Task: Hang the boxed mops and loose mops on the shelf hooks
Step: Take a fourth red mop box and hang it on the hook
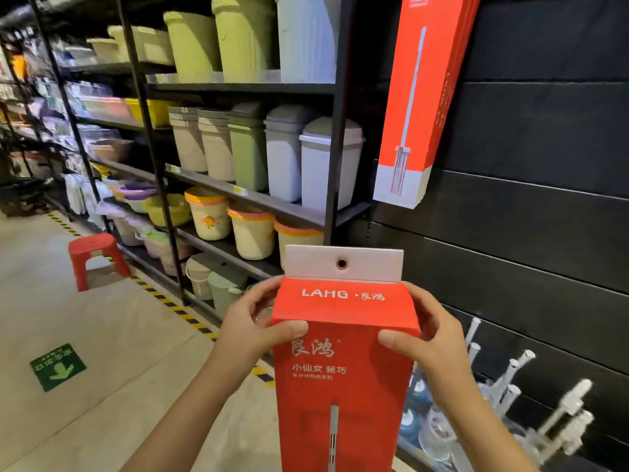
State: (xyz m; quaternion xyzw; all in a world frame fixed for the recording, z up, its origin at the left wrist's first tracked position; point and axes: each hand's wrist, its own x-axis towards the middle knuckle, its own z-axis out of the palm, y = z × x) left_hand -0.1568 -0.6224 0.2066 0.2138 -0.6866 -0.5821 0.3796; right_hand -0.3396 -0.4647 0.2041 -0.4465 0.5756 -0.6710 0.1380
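Far left, on the pale concrete floor [85, 335]: a green square sticker with a downward arrow [58, 366], and beyond it a small red plastic stool [95, 255] standing beside a yellow-and-black hazard stripe [177, 310] that runs along the foot of the shelving. Black metal shelving [245, 87] fills the left and centre; it carries pale green and white plastic bins [245, 39] on top, lidded beige, green and white waste bins [282, 155] on the middle shelf, cream buckets with orange rims [252, 233] lower down. Foreground centre: left hand [252, 321] grips the left upper edge of a tall red cardboard mop box with white lettering [343, 369], thumb pressed on the front face, fingers curled behind. The box is held upright in front of the person, its white hang tab with a round hole [342, 264] uppermost, free of any hook. Right hand [425, 342] grips the box's right upper edge the same way, thumb on front, fingers wrapped round the side. Upper right: a second long red and white mop box [422, 97] hangs tilted against the black slatted wall panel [544, 233], well above the held box. Lower right: a cluster of chrome display hooks [510, 376] projects from the panel, with blurred blue and clear items [422, 420] beneath them that cannot be identified.
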